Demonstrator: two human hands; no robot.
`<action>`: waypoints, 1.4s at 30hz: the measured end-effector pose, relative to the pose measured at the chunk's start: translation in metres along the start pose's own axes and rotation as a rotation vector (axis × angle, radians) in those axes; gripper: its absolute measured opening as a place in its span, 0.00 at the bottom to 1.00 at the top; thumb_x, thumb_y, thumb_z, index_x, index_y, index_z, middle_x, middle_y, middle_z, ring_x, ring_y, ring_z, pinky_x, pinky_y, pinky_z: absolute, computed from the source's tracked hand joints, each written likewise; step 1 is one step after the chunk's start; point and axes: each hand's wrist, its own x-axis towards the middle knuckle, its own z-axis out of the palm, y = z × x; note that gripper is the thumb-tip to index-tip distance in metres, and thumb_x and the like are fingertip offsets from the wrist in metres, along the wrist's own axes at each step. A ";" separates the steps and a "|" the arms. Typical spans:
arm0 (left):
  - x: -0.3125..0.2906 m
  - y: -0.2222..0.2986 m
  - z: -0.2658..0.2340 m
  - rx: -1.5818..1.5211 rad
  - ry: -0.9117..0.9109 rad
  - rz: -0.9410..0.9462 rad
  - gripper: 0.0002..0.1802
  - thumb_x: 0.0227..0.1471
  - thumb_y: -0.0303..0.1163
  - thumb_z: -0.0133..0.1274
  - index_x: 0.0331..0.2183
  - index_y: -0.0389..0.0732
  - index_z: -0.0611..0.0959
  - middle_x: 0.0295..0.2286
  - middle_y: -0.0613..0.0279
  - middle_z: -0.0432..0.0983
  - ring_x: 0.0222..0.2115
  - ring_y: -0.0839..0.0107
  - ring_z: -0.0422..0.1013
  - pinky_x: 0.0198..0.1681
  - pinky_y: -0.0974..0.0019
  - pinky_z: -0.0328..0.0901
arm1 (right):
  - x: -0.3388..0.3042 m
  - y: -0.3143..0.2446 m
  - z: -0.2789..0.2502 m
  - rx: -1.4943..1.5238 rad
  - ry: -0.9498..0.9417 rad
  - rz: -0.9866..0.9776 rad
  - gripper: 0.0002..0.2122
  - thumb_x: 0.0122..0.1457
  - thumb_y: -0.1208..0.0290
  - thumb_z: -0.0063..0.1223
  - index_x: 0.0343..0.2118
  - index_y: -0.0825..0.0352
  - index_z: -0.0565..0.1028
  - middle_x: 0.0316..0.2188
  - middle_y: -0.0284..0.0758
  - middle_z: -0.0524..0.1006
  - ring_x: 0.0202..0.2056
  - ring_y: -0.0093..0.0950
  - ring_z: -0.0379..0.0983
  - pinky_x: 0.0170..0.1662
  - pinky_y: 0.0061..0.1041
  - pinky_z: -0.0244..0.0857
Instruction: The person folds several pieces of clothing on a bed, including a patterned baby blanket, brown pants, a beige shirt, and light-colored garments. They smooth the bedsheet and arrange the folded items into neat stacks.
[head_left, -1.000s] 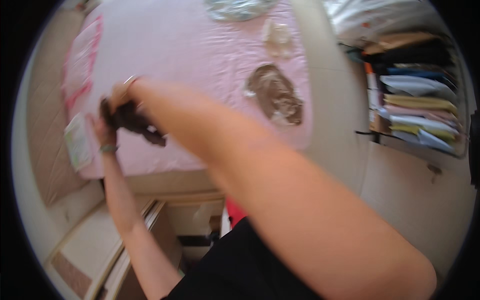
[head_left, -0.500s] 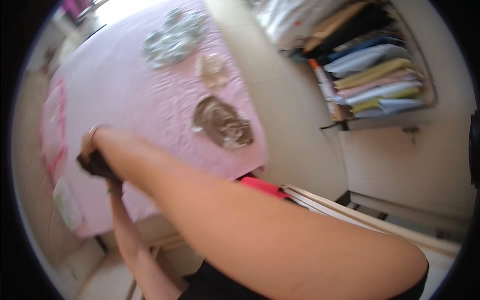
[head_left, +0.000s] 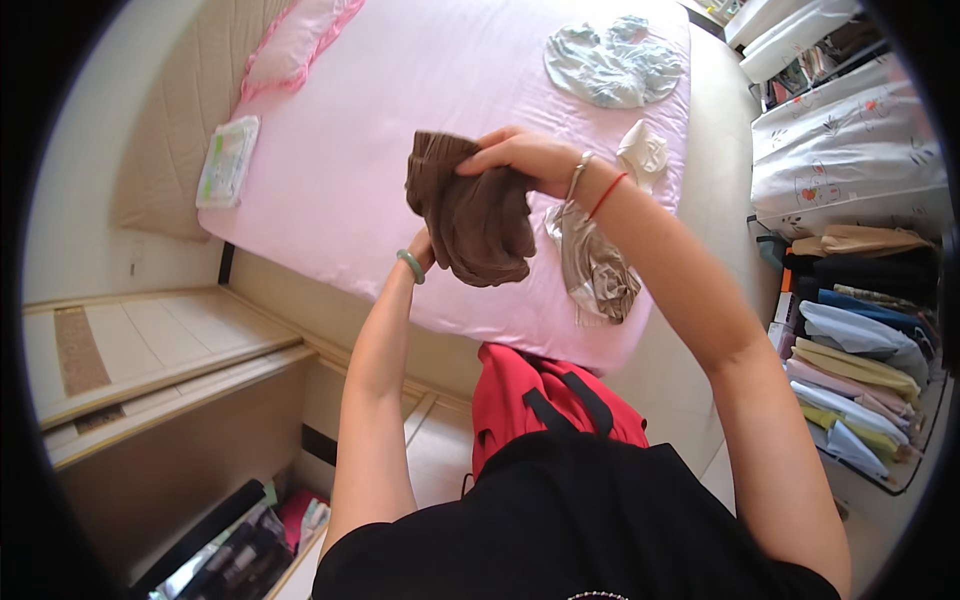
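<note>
My right hand (head_left: 520, 158) is clamped on a gathered brown cloth (head_left: 475, 220), with thumb and fingers closed on its upper part from about one o'clock. My left hand (head_left: 424, 250) reaches in at the cloth's eight o'clock, its fingers hidden behind the fabric, so I cannot tell whether they grip or lie apart. A green bangle (head_left: 411, 266) circles that wrist. I have the brown cloth up over the pink bed (head_left: 380, 70), near the middle of my view. Reading round from it, a pale blue patterned cloth (head_left: 612, 65) lies between one and two o'clock, a cream cloth (head_left: 645, 150) just past two, and a shiny brownish cloth (head_left: 603, 275) around four. A red bag (head_left: 500, 400) with black straps sits toward five, and a flat packet (head_left: 229, 162) rests just past nine, near the bed's edge
</note>
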 end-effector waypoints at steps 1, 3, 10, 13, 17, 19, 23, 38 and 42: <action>-0.007 -0.017 -0.001 0.034 0.001 -0.092 0.28 0.60 0.41 0.48 0.57 0.36 0.71 0.52 0.58 0.72 0.50 0.68 0.70 0.52 0.64 0.66 | 0.000 0.003 -0.001 0.021 0.001 -0.013 0.12 0.55 0.68 0.62 0.39 0.69 0.79 0.32 0.31 0.80 0.31 0.20 0.77 0.34 0.21 0.73; -0.033 -0.045 0.005 0.066 0.037 -0.212 0.29 0.62 0.43 0.46 0.59 0.37 0.69 0.53 0.59 0.72 0.52 0.68 0.69 0.53 0.64 0.65 | 0.009 0.020 -0.015 0.127 -0.002 0.053 0.13 0.55 0.68 0.62 0.40 0.69 0.79 0.33 0.32 0.81 0.32 0.21 0.78 0.36 0.21 0.74; -0.147 -0.112 -0.043 -0.285 0.000 -0.460 0.49 0.57 0.70 0.37 0.63 0.39 0.64 0.59 0.55 0.65 0.62 0.65 0.58 0.65 0.61 0.51 | 0.079 0.116 -0.045 0.013 0.068 0.375 0.16 0.57 0.65 0.61 0.47 0.65 0.78 0.40 0.33 0.81 0.36 0.24 0.79 0.43 0.28 0.75; -0.179 -0.130 -0.080 -0.324 0.096 -0.572 0.49 0.56 0.71 0.38 0.61 0.38 0.67 0.57 0.55 0.69 0.59 0.64 0.63 0.62 0.60 0.57 | 0.118 0.163 -0.043 -0.043 0.070 0.451 0.17 0.57 0.64 0.61 0.49 0.63 0.78 0.41 0.33 0.81 0.39 0.25 0.79 0.44 0.30 0.75; -0.178 -0.157 -0.127 -0.365 0.302 -0.657 0.42 0.58 0.66 0.42 0.57 0.38 0.73 0.52 0.55 0.74 0.51 0.66 0.71 0.54 0.62 0.67 | 0.182 0.233 -0.056 -0.014 0.053 0.540 0.18 0.57 0.63 0.61 0.51 0.60 0.77 0.42 0.33 0.81 0.40 0.26 0.79 0.45 0.33 0.75; -0.159 -0.188 -0.162 -0.290 0.372 -0.659 0.40 0.58 0.65 0.44 0.54 0.38 0.76 0.49 0.55 0.77 0.48 0.66 0.74 0.51 0.62 0.69 | 0.223 0.261 -0.069 -0.063 0.055 0.518 0.18 0.58 0.60 0.60 0.51 0.58 0.77 0.42 0.30 0.81 0.41 0.24 0.78 0.44 0.31 0.74; -0.127 -0.253 -0.252 0.358 0.799 -0.426 0.40 0.59 0.62 0.44 0.60 0.39 0.69 0.59 0.49 0.63 0.61 0.58 0.59 0.62 0.59 0.56 | 0.302 0.302 -0.084 -0.093 0.148 0.367 0.18 0.58 0.58 0.59 0.51 0.57 0.78 0.40 0.24 0.80 0.40 0.19 0.76 0.42 0.26 0.71; -0.013 -0.272 -0.168 1.177 1.239 -0.103 0.32 0.65 0.52 0.38 0.66 0.54 0.59 0.66 0.50 0.47 0.67 0.54 0.42 0.62 0.36 0.41 | 0.191 0.501 -0.058 -1.546 0.019 -0.280 0.35 0.58 0.43 0.46 0.65 0.55 0.60 0.70 0.32 0.50 0.71 0.32 0.38 0.69 0.47 0.30; 0.051 -0.235 -0.078 1.297 0.859 0.346 0.29 0.64 0.47 0.43 0.63 0.51 0.66 0.65 0.47 0.50 0.66 0.51 0.46 0.64 0.45 0.41 | 0.082 0.552 -0.038 -1.376 -0.703 -0.340 0.30 0.61 0.44 0.44 0.64 0.50 0.61 0.69 0.24 0.51 0.71 0.32 0.37 0.70 0.44 0.32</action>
